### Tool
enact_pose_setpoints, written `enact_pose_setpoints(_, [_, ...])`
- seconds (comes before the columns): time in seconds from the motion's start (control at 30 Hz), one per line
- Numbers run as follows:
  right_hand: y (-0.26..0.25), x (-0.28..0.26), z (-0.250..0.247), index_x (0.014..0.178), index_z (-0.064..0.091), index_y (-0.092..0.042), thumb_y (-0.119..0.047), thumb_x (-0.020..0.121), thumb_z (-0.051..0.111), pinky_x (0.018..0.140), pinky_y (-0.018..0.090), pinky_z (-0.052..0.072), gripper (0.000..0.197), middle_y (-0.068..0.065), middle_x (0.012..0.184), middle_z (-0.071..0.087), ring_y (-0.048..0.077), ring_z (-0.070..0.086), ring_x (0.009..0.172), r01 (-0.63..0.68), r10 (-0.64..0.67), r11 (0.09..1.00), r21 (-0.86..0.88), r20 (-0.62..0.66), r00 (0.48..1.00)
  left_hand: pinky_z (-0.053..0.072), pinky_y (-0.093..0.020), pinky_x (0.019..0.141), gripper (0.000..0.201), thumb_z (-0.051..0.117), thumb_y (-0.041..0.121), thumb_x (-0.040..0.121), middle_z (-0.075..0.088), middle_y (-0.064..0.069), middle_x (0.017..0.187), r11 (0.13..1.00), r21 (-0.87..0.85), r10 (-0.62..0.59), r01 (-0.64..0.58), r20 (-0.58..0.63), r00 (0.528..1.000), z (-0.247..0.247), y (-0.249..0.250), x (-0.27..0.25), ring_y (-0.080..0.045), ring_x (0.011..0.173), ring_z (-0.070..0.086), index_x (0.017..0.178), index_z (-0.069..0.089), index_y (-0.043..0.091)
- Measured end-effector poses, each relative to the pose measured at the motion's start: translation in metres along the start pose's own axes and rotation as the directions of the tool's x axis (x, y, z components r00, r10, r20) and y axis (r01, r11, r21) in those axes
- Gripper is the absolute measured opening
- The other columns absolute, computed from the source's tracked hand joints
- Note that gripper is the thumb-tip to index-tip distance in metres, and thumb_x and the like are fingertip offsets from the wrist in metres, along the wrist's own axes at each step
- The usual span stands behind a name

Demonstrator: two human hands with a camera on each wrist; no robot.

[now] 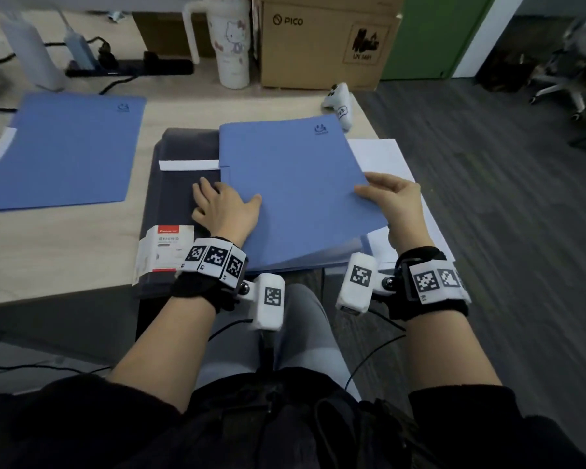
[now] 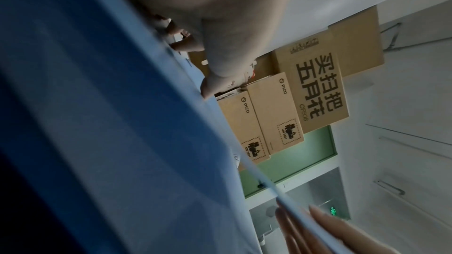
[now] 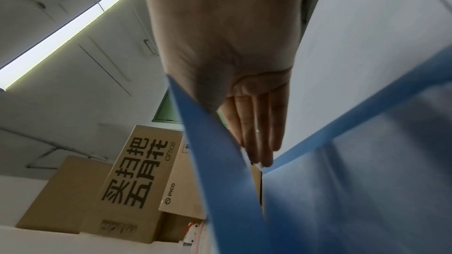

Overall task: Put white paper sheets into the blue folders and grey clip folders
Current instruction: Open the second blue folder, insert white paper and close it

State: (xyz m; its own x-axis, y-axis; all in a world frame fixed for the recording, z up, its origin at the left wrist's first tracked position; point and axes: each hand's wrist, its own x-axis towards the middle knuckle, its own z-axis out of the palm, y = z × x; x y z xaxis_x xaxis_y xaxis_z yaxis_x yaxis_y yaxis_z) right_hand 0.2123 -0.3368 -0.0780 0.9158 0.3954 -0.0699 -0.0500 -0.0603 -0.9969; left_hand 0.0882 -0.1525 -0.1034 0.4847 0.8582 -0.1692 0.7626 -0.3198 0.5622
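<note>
Pinching the blue folder (image 1: 295, 184) cover, right hand (image 1: 398, 201); left hand (image 1: 225, 206) apparently flat, pressing it.

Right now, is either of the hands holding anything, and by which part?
The right hand pinches the near blue paper folder's top cover at its right edge, lifting it. The left hand lies flat on its left side.

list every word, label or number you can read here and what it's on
"PICO": cardboard box behind the desk.
"UN 3481": battery label on that box.
"买扫把 五月花 CF508": larger carton.
White and red packet: print too small.
Blue folder logo, controller tag: too blurred.
</note>
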Motion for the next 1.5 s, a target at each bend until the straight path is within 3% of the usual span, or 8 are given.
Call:
enact_pose_setpoints(0.3, [0.025,0.020,0.001,0.120,0.060,-0.002,-0.006,0.068,0.079,0.094,0.041,0.051,0.055,0.012,0.117,0.066,0.026,0.063,0.109,-0.144,0.136,0.906,-0.397,-0.049,0.989,0.016,-0.048,0.111,0.070,0.064,0.034,0.081,0.011,-0.009,0.157,0.998,-0.049,-0.030,0.025,-0.097,0.995,0.008,0.001,0.008,-0.027,0.146,0.002,0.139,0.035,0.007])
enact_pose_setpoints(0.43, [0.023,0.027,0.018,0.120,0.059,-0.001,-0.004,0.070,0.078,0.081,0.033,0.050,0.054,0.011,0.115,0.066,0.024,0.063,0.100,-0.197,0.213,0.882,-0.427,-0.011,0.977,0.019,-0.046,0.109,0.051,0.065,0.017,0.077,0.025,-0.006,0.151,0.975,-0.210,-0.094,0.072,-0.096,0.991,0.001,0.006,0.014,-0.026,0.143,0.011,0.124,0.049,0.009])
enact_pose_setpoints(0.63, [0.027,0.031,0.030,0.113,0.061,0.000,0.004,0.063,0.073,0.084,0.038,0.053,0.052,0.015,0.111,0.068,0.031,0.065,0.097,-0.266,0.248,0.916,-0.300,-0.096,0.964,0.051,-0.051,0.091,0.041,0.054,-0.005,0.072,0.063,-0.008,0.103,0.731,-0.681,-0.081,0.042,-0.025,0.996,-0.015,0.004,0.020,-0.031,0.099,0.063,0.099,0.046,0.026])
enact_pose_setpoints(0.9, [-0.002,0.029,0.033,0.102,0.068,-0.004,-0.004,0.076,0.072,0.080,0.033,0.057,0.026,0.007,0.098,0.073,0.021,0.071,0.083,-0.205,0.203,0.979,-0.002,0.129,0.971,0.053,-0.025,0.068,0.037,0.054,-0.008,0.086,0.062,0.004,0.085,0.546,-0.838,0.021,-0.013,-0.002,1.000,-0.038,-0.010,0.016,-0.009,0.078,0.062,0.111,0.042,0.018])
enact_pose_setpoints(1.07, [-0.010,0.031,0.047,0.097,0.065,-0.009,0.007,0.082,0.063,0.068,0.027,0.057,0.022,-0.001,0.088,0.073,0.014,0.071,0.074,-0.104,0.092,0.991,0.079,0.137,0.986,0.051,-0.024,0.064,0.030,0.063,0.001,0.082,0.062,-0.001,0.092,0.725,-0.683,0.089,-0.088,-0.033,0.995,-0.060,-0.026,0.030,-0.011,0.078,0.061,0.105,0.049,0.014])
enact_pose_setpoints(1.17, [-0.014,0.029,0.053,0.102,0.063,-0.007,0.008,0.082,0.062,0.068,0.025,0.057,0.025,0.001,0.091,0.072,0.013,0.071,0.074,-0.054,0.042,0.994,0.100,0.121,0.992,0.054,-0.033,0.080,0.006,0.064,0.014,0.078,0.067,0.000,0.085,0.861,-0.472,0.116,-0.190,-0.182,0.976,-0.080,-0.033,0.044,-0.022,0.079,0.065,0.081,0.063,0.019])
enact_pose_setpoints(1.3, [-0.015,0.029,0.059,0.094,0.064,-0.010,0.009,0.081,0.062,0.065,0.024,0.056,0.023,-0.008,0.076,0.075,0.011,0.071,0.071,-0.031,0.013,0.989,0.142,0.127,0.992,0.037,-0.031,0.082,0.019,0.052,0.021,0.090,0.060,-0.010,0.113,0.951,-0.072,0.228,-0.300,-0.490,0.841,-0.101,-0.030,0.051,-0.027,0.108,0.054,0.102,0.067,0.016])
enact_pose_setpoints(1.5, [-0.018,0.029,0.066,0.092,0.066,-0.013,0.008,0.081,0.064,0.070,0.026,0.057,0.023,-0.006,0.083,0.074,0.012,0.071,0.076,-0.002,-0.018,0.990,0.138,0.142,0.990,0.001,-0.055,0.113,0.031,0.037,0.022,0.099,0.060,-0.009,0.119,0.931,0.247,0.347,-0.270,-0.364,0.864,-0.112,-0.037,0.068,-0.030,0.131,0.033,0.108,0.066,0.017])
